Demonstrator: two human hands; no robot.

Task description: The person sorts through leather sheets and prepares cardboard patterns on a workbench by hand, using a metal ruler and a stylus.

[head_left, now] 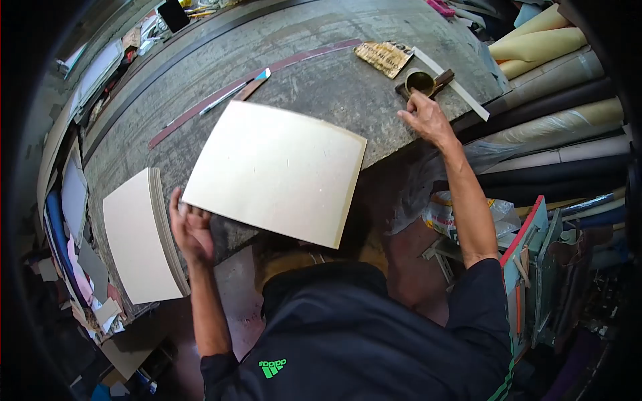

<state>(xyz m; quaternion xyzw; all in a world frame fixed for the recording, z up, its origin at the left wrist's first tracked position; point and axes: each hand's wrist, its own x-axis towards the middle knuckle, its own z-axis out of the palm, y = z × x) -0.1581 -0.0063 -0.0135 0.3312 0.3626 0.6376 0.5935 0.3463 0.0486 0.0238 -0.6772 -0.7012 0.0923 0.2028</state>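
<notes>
The left hand's [192, 230] fingers were closed on the corner of a cream board [277, 170], held tilted over the surface [321, 87]. The right hand's [428, 119] fingers were laid beside a small tin [420, 81]. A stack of boards [140, 237] lay nearby.

We see a worn grey workbench [321, 73]. A stack of cream boards [140, 234] lies just left of our left-hand grip. A small tin [420, 81] sits just beyond our right fingertips, beside a printed card [383, 57]. A pen [234, 91] lies farther back.
</notes>
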